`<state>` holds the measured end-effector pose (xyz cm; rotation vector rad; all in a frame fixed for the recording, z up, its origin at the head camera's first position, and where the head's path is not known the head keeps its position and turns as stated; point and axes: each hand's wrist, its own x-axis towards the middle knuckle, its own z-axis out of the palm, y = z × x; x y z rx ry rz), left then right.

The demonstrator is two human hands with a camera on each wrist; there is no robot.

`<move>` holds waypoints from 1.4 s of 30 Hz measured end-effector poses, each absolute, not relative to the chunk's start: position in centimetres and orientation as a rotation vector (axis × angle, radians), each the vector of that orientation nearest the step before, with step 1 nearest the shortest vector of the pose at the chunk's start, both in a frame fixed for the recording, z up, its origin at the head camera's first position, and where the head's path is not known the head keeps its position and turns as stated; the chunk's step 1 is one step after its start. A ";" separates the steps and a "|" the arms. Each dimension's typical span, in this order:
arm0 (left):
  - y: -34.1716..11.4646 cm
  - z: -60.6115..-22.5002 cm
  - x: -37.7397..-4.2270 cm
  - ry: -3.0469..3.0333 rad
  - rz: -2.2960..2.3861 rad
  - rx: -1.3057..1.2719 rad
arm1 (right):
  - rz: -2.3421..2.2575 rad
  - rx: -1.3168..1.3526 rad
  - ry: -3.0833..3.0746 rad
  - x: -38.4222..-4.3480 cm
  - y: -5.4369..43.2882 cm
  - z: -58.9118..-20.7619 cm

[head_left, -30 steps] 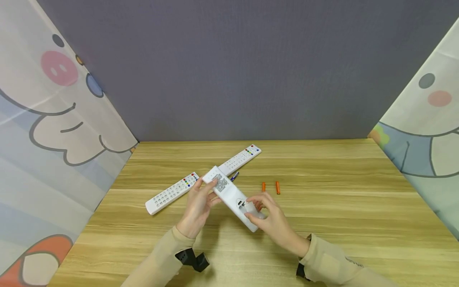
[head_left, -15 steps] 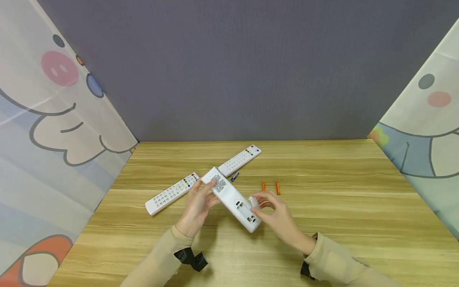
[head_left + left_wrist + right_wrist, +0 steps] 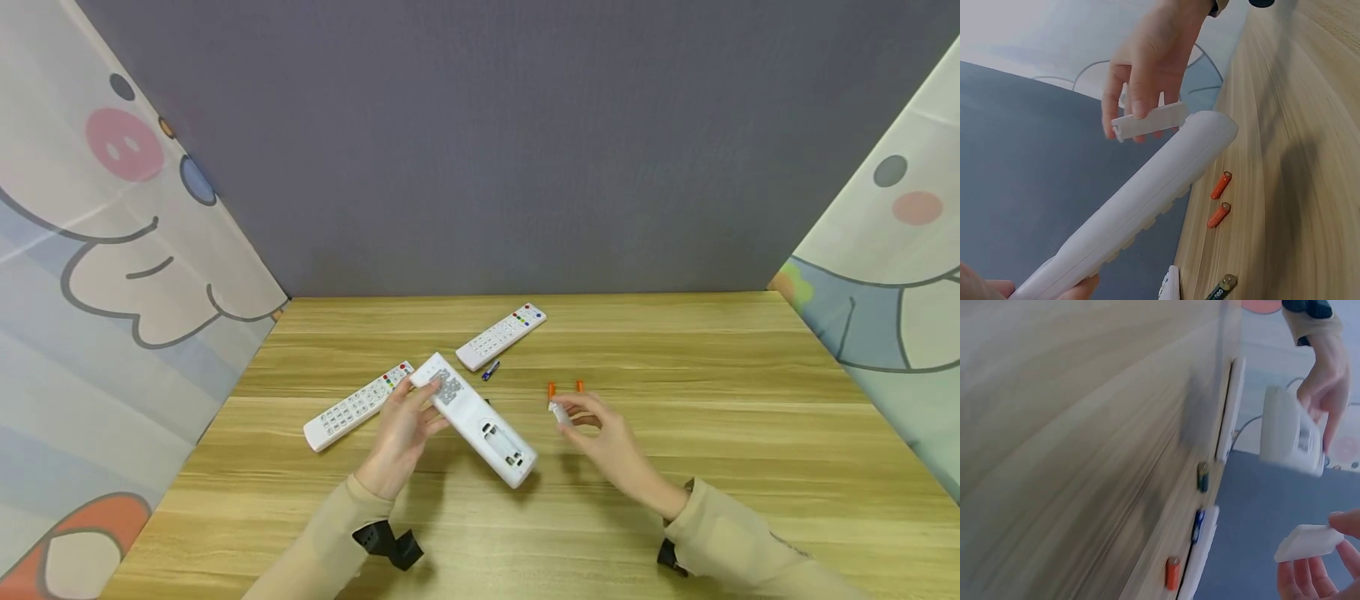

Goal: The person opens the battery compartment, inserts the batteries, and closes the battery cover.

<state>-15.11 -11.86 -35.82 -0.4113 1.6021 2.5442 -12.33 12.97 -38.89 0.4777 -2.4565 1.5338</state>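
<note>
A: Moved since half a second ago: the white cover (image 3: 1309, 544), carried rightward, well apart from the held remote (image 3: 468, 417) and near the orange batteries (image 3: 551, 391). Shifted a little left too: the held remote.

B: Grip status?

A: Both busy. Gripping the held remote in the left hand (image 3: 397, 437), at the end opposite the battery compartment (image 3: 502, 444). Pinching the white cover in the right hand (image 3: 611, 437).

B: Where to look for the remote?

A: Mid-view from the head, lifted off the surface (image 3: 712, 375), back side up, tilted.

B: How far along?

A: Early, as a judgement. Done: white cover off, battery compartment exposed. Not done: nothing visible inside, white cover not refitted. Loose on the surface: two orange batteries, a blue battery (image 3: 491, 371), a green battery (image 3: 1203, 477).

B: Anything else around?

A: Two more, buttons up: a nearer remote (image 3: 352, 412) beside the left hand, a farther remote (image 3: 501, 336) by the blue battery. Cannot tell whether loaded; backs hidden.
</note>
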 end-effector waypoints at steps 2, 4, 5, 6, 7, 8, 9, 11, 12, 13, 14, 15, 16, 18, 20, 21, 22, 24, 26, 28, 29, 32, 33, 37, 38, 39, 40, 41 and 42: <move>-12.1 -35.8 -15.1 1.614 2.533 -0.418 | 1.524 0.470 -2.488 -12.6 13.5 -38.9; -12.3 -35.9 -15.1 1.625 2.522 -0.416 | 1.515 0.476 -2.505 -12.9 14.0 -39.0; -12.4 -35.9 -15.1 1.627 2.520 -0.419 | 1.510 0.481 -2.513 -13.0 14.3 -39.1; -12.5 -36.0 -15.1 1.629 2.518 -0.423 | 1.506 0.492 -2.517 -13.1 14.6 -39.1; -12.7 -36.0 -15.1 1.629 2.518 -0.426 | 1.497 0.506 -2.518 -13.3 14.8 -39.2; -12.8 -36.1 -15.1 1.627 2.519 -0.431 | 1.484 0.518 -2.522 -13.5 15.1 -39.2; -12.9 -36.2 -15.1 1.627 2.520 -0.434 | 1.467 0.528 -2.528 -13.6 15.5 -39.3; -13.1 -36.3 -15.1 1.627 2.522 -0.446 | 1.444 0.548 -2.539 -14.0 16.1 -39.4; -13.2 -36.3 -15.1 1.628 2.522 -0.450 | 1.429 0.552 -2.549 -14.2 16.4 -39.5; -13.3 -36.3 -15.1 1.629 2.522 -0.457 | 1.414 0.552 -2.564 -14.4 16.8 -39.6; -13.4 -36.2 -15.0 1.630 2.520 -0.461 | 1.400 0.547 -2.581 -14.6 17.1 -39.6; -13.5 -36.2 -15.0 1.637 2.516 -0.463 | 1.386 0.543 -2.598 -14.8 17.5 -39.8; -13.6 -36.2 -14.9 1.641 2.514 -0.469 | 1.372 0.538 -2.618 -15.0 17.8 -39.9; -13.7 -36.2 -14.9 1.654 2.508 -0.477 | 1.324 0.525 -2.664 -15.4 18.5 -40.2; -13.9 -36.4 -14.9 1.674 2.498 -0.476 | 1.290 0.530 -2.694 -15.8 19.1 -40.5; -14.0 -36.4 -14.9 1.681 2.499 -0.470 | 1.270 0.536 -2.712 -16.0 19.4 -40.7; -14.1 -36.5 -14.9 1.686 2.499 -0.461 | 1.251 0.546 -2.727 -16.1 19.7 -40.8; -14.2 -36.6 -14.8 1.695 2.506 -0.423 | 1.216 0.557 -2.760 -16.4 20.1 -41.0; -14.4 -36.8 -14.7 1.673 2.527 -0.370 | 1.188 0.562 -2.803 -16.5 20.5 -41.1; -14.4 -36.8 -14.6 1.672 2.531 -0.348 | 1.158 0.580 -2.843 -16.7 20.7 -41.1; -14.4 -36.8 -14.6 1.672 2.530 -0.346 | 1.147 0.585 -2.863 -16.8 20.8 -41.2; -14.4 -36.8 -14.7 1.680 2.508 -0.383 | 1.127 0.600 -2.910 -17.0 21.0 -41.2; -14.4 -36.8 -14.7 1.701 2.489 -0.414 | 1.120 0.606 -2.924 -17.1 21.1 -41.2; -14.4 -36.7 -14.8 1.696 2.474 -0.464 | 1.095 0.600 -2.975 -17.3 21.3 -41.2; -14.4 -36.7 -14.8 1.695 2.475 -0.466 | 1.088 0.602 -2.986 -17.3 21.4 -41.3; -14.4 -36.7 -14.8 1.692 2.476 -0.466 | 1.078 0.602 -2.995 -17.4 21.4 -41.3; -14.4 -36.7 -14.8 1.688 2.477 -0.468 | 1.066 0.603 -3.001 -17.4 21.5 -41.4; -14.4 -36.7 -14.7 1.685 2.476 -0.468 | 1.055 0.602 -3.007 -17.5 21.5 -41.4; -14.4 -36.8 -14.7 1.683 2.474 -0.468 | 1.045 0.604 -3.012 -17.5 21.5 -41.4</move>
